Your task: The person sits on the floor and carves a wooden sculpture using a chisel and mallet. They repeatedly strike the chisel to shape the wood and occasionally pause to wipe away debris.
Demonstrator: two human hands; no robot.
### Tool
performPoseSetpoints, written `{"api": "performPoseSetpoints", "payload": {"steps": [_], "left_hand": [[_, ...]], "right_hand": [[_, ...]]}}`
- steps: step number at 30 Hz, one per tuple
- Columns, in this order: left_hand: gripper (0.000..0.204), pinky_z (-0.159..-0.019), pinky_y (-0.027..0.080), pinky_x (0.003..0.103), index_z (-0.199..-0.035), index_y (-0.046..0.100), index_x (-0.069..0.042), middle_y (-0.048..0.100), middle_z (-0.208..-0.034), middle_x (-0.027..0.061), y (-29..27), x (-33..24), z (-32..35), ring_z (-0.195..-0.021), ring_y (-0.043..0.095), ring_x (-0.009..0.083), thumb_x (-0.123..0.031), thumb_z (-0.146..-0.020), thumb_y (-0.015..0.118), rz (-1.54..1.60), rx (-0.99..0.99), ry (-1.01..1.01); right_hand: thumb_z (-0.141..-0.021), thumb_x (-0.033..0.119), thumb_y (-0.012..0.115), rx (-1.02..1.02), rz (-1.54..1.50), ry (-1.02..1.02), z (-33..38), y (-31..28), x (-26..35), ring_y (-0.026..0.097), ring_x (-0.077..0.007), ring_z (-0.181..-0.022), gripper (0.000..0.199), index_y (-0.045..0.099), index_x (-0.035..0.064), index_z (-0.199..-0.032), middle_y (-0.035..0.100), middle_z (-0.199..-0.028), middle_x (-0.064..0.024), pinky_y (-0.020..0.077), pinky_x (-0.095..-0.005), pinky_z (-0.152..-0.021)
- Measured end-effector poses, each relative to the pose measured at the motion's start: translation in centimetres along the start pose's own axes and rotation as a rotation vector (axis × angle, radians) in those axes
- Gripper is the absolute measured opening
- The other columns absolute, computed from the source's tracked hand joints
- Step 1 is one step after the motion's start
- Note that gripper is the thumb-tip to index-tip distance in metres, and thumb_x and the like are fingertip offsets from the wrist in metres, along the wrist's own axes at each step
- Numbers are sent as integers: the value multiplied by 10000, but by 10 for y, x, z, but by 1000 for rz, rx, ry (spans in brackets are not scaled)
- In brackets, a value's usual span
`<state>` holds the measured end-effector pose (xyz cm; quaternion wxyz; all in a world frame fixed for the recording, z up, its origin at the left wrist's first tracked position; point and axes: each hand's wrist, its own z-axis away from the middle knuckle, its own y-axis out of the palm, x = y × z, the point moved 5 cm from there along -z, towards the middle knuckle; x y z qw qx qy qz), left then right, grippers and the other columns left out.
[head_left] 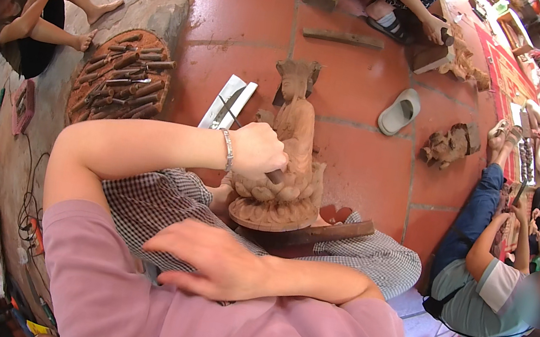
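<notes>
Left hand (257,151), silver bracelet (228,150) at the wrist, fisted around a dark tool handle (275,176) and pressed against the lotus base of a wooden carved figure (289,150). Figure upright on a dark wooden board (330,233) across the checked-trousered lap (157,203), above red floor tiles (361,91). Right hand (212,259) open, fingers spread, gripping nothing, lying flat on the left thigh near the pink shirt (186,326). Round tray of chisels (121,76) on the floor to the left; 1 grey sandal (399,112) beyond the figure.
</notes>
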<state>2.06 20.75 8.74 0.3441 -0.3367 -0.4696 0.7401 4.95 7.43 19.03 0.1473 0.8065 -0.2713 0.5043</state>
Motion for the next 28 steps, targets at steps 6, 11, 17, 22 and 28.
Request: {"api": "performPoseSetpoints", "payload": {"steps": [6, 11, 17, 22, 28], "left_hand": [[253, -631, 572, 451, -772, 730, -48, 702, -700, 176, 18, 23, -1, -692, 720, 347, -290, -702, 747, -4, 67, 31], [336, -676, 569, 470, -782, 739, -32, 703, -716, 193, 18, 36, -22, -730, 713, 380, -368, -769, 749, 152, 18, -27], [326, -710, 574, 483, -829, 742, -78, 728, -776, 176, 19, 42, -35, -781, 723, 373, -402, -803, 747, 214, -82, 57], [337, -755, 580, 493, -913, 744, -93, 741, -857, 177, 28, 53, -39, -854, 724, 378, -418, -827, 740, 228, -86, 49], [362, -785, 570, 501, -911, 753, -91, 741, -868, 176, 42, 60, -27, -861, 712, 395, -445, -838, 724, 254, -76, 5]], "right_hand": [[-914, 167, 720, 143, -301, 203, -20, 29, 9, 604, -289, -949, 300, 588, 14, -1137, 610, -1043, -130, 500, -375, -825], [-949, 124, 703, -128, -422, 310, -20, 13, -12, 606, -222, -1093, 414, 496, 16, -1290, 556, -1236, -123, 514, -361, -943], [-971, 111, 698, 27, -975, 674, -17, 26, -33, 591, -79, -917, 442, 456, 20, -1330, 614, -1032, -34, 505, -242, -798], [-1002, 136, 665, 120, -886, 716, -25, 18, -36, 531, -38, -855, 156, 580, 51, -1102, 585, -932, 37, 445, -209, -748], [-1060, 140, 532, -261, -1297, 647, -27, -8, -30, 568, -104, -917, 96, 489, 81, -1122, 618, -984, -16, 447, -251, -844]]}}
